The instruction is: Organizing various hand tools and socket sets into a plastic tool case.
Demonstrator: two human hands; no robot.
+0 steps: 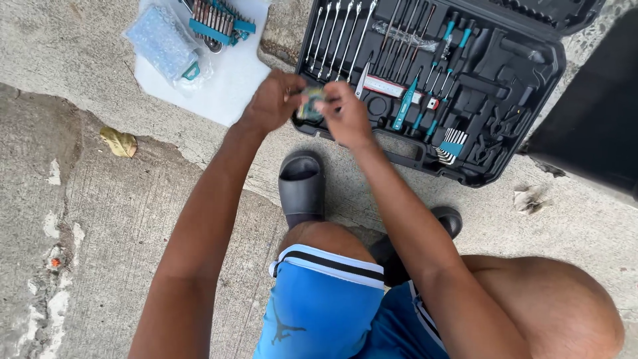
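Observation:
My left hand (274,101) and my right hand (345,114) meet over the near left corner of an open black tool case (495,169). Together they pinch a small teal and dark object (311,106), blurred and partly hidden by the fingers. Inside the case lie a row of silver wrenches (339,36), teal-handled screwdrivers (435,80) and a set of hex keys (452,143).
A white sheet (229,80) on the concrete carries a teal rack of sockets (219,20) and a bubble-wrapped item (166,43). A dry leaf (119,141) lies to the left. My black slides (302,186) and bent knees are below. A dark object (595,113) stands at right.

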